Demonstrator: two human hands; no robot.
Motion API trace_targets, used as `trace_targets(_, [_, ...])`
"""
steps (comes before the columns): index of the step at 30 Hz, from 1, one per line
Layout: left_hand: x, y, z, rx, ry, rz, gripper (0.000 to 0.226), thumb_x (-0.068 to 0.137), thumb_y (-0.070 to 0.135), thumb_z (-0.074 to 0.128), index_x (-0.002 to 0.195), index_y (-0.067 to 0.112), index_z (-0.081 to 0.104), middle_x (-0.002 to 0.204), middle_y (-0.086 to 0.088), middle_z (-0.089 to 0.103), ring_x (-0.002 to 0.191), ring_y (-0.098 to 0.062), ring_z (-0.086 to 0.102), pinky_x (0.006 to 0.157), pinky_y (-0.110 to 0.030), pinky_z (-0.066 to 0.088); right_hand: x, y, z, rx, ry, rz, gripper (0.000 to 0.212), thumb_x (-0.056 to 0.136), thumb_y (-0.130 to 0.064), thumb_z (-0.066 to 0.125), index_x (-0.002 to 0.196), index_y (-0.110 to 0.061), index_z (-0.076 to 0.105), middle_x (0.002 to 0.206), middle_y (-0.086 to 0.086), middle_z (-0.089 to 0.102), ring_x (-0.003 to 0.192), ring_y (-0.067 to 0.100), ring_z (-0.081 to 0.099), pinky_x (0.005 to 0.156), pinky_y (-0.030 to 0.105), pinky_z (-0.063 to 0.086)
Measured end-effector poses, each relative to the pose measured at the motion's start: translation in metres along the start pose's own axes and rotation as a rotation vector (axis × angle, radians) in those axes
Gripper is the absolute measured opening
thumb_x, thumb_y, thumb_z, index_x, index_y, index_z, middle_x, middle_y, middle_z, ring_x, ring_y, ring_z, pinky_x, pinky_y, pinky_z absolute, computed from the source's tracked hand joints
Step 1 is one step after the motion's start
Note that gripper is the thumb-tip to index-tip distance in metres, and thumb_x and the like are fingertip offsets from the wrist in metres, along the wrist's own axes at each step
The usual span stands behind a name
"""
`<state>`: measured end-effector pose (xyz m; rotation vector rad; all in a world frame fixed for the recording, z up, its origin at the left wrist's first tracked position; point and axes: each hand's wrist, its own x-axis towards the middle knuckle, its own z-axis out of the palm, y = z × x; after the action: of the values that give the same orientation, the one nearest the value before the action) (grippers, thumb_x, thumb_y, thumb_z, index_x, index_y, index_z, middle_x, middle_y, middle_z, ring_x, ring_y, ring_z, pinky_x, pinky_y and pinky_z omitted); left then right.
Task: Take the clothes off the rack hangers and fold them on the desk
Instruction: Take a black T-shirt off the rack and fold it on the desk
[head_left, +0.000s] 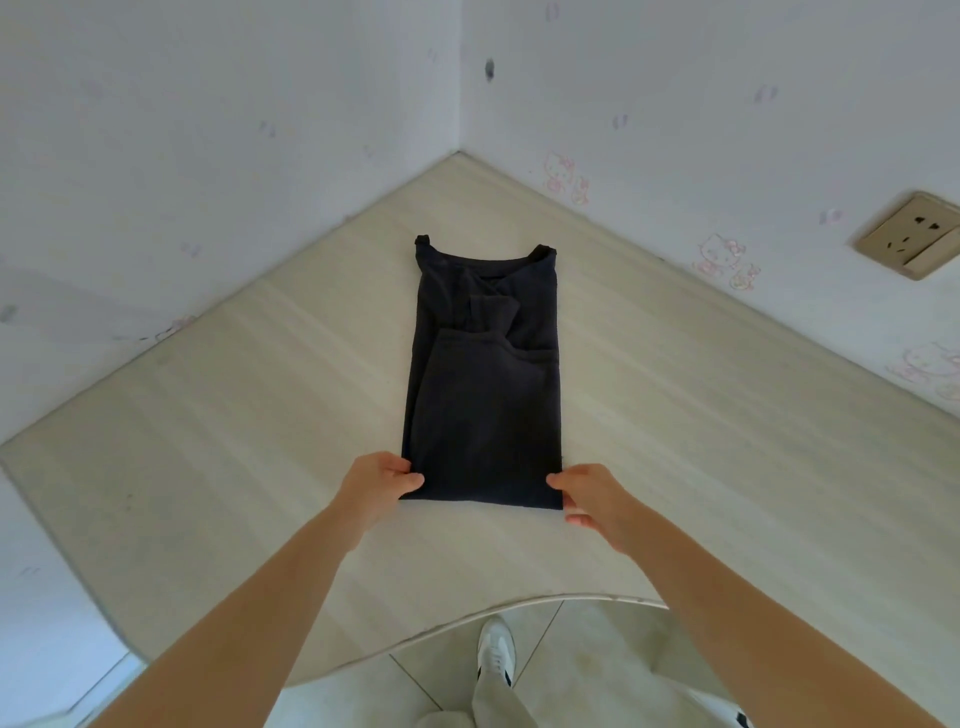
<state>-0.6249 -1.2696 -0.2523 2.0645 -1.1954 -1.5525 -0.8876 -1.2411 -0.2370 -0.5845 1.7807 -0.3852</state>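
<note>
Two white walls (208, 104) meet in corner behind desk (234, 415). Pale cartoon-cat stickers (566, 179) low on right wall. Beige socket (911, 236) on right wall, above desktop. Small dark mark (489, 70) near corner. Desk pale wood grain, curved near edge. Floor (587, 660) light tile, thin grout lines. Soft, even daylight.

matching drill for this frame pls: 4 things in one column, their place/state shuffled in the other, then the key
1. dark shirt
2. left hand
3. wall socket
4. white shoe

A. on the floor below the desk edge
B. pinches the shirt's near left corner
C. lies folded into a long strip on the desk
D. on the wall at right

Pairs: 1-C, 2-B, 3-D, 4-A
</note>
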Motion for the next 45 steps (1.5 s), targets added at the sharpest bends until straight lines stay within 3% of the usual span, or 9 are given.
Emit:
trace_targets(7, [-0.012,-0.016,-0.009,-0.052,0.006,0.137,0.006,0.088,0.013,0.064,0.086,0.015,0.059,0.087,-0.005,0.064,0.085,-0.021,0.061,0.090,-0.041,0.052,-0.012,0.013,0.009,-0.104,0.099,-0.229,0.011,0.096,-0.015,0.053,0.103,-0.010,0.060,0.104,0.012,0.062,0.094,0.027,0.057,0.085,0.037,0.048])
trace_targets(13, [-0.038,-0.038,-0.017,-0.130,0.020,0.256,0.016,0.081,0.014,0.073,0.078,0.012,0.058,0.089,-0.005,0.068,0.083,-0.018,0.061,0.076,-0.025,0.045,-0.029,0.034,0.004,-0.009,0.197,-0.393,0.007,0.093,-0.008,0.055,0.098,-0.010,0.060,0.095,0.010,0.065,0.080,0.020,0.057,0.068,0.026,0.047])
trace_targets(20, [-0.061,-0.042,-0.003,0.057,0.018,0.448,0.042,0.081,-0.006,0.068,0.112,0.021,0.059,0.094,-0.005,0.066,0.090,-0.021,0.065,0.081,-0.030,0.056,-0.050,0.051,0.011,-0.081,0.195,-0.515,0.045,0.088,0.005,0.056,0.124,-0.019,0.044,0.092,0.013,0.062,0.072,0.018,0.056,0.057,0.014,0.045])
trace_targets(25, [-0.088,-0.048,-0.004,0.307,0.180,0.711,0.025,0.077,0.000,0.076,0.097,0.014,0.072,0.091,0.000,0.067,0.079,-0.015,0.065,0.077,-0.029,0.058,-0.078,0.063,0.009,-0.424,0.414,-0.701,0.024,0.090,-0.003,0.061,0.108,-0.017,0.068,0.098,-0.005,0.059,0.081,0.005,0.050,0.069,0.001,0.034])
trace_targets(31, [-0.140,-0.020,-0.029,0.224,0.244,0.918,0.018,0.074,0.004,0.079,0.083,0.016,0.067,0.097,0.008,0.055,0.086,-0.008,0.057,0.075,-0.014,0.048,-0.127,0.054,-0.013,-0.229,0.496,-0.928,0.021,0.082,-0.001,0.069,0.089,-0.021,0.067,0.098,-0.004,0.051,0.089,0.007,0.055,0.075,0.009,0.043])
trace_targets(34, [-0.163,-0.001,-0.037,0.039,0.132,0.872,0.014,0.087,0.007,0.068,0.091,0.018,0.060,0.101,0.010,0.062,0.095,-0.004,0.060,0.081,-0.017,0.048,-0.150,0.045,-0.016,-0.107,0.439,-0.956,0.018,0.090,-0.003,0.058,0.096,-0.020,0.057,0.093,-0.008,0.059,0.088,0.004,0.057,0.076,0.016,0.043])
trace_targets(36, [-0.174,0.007,-0.037,-0.029,0.102,0.844,0.007,0.096,0.014,0.057,0.095,0.019,0.053,0.082,0.007,0.060,0.075,-0.003,0.058,0.067,-0.018,0.046,-0.162,0.038,-0.013,-0.024,0.409,-0.974,0.012,0.096,-0.008,0.051,0.101,-0.018,0.053,0.088,-0.011,0.059,0.080,0.002,0.056,0.069,0.015,0.043])
trace_targets(39, [-0.172,0.017,-0.034,-0.018,0.262,0.836,0.004,0.100,0.026,0.047,0.101,0.022,0.046,0.079,0.005,0.060,0.070,-0.005,0.057,0.060,-0.020,0.044,-0.166,0.020,-0.007,0.020,0.443,-1.018,0.010,0.101,-0.013,0.043,0.105,-0.020,0.049,0.089,-0.015,0.057,0.081,-0.004,0.053,0.067,0.008,0.041])
trace_targets(45, [-0.105,0.038,-0.021,-0.104,0.401,0.633,0.016,0.099,0.032,0.050,0.113,0.024,0.052,0.099,0.007,0.064,0.092,-0.012,0.062,0.079,-0.029,0.052,-0.103,-0.020,0.002,-0.049,0.467,-0.865,0.012,0.102,-0.021,0.041,0.106,-0.020,0.052,0.089,-0.014,0.057,0.081,0.003,0.056,0.065,0.014,0.040])
